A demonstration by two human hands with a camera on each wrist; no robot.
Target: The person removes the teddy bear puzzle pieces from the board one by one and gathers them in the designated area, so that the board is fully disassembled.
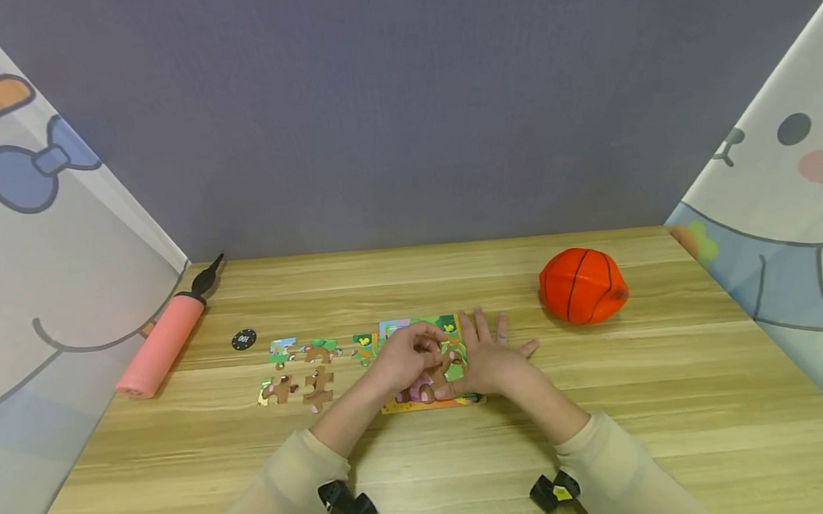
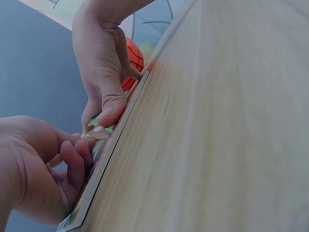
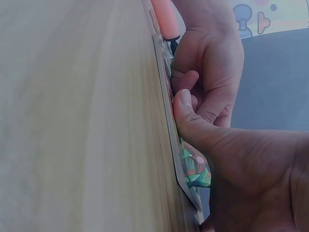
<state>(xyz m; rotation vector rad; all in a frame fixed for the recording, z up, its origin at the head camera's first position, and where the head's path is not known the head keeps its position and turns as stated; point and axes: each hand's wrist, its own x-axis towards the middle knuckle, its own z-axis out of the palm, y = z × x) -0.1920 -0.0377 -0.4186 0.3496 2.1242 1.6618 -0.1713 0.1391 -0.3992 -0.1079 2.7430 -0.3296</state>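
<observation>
A colourful jigsaw puzzle in a flat tray (image 1: pixel 393 408) lies at the middle of the table, under both hands. Over it, my left hand (image 1: pixel 406 358) pinches a jigsaw piece (image 2: pixel 98 133) between thumb and fingertips; part of the piece is hidden. My right hand (image 1: pixel 493 364) rests over the tray's right side with its fingers spread, and its thumb (image 2: pixel 112 104) touches the puzzle beside that piece. Left of the tray lie several loose jigsaw pieces, among them a brown one (image 1: pixel 318 383) and a green-topped one (image 1: pixel 321 350).
A pink hand pump (image 1: pixel 163 346) with a black nozzle lies at the table's left edge. Near it is a black round chip (image 1: pixel 244 339). A partly deflated red ball (image 1: pixel 582 286) sits at the back right. A grey panel (image 1: pixel 416 113) stands behind the table.
</observation>
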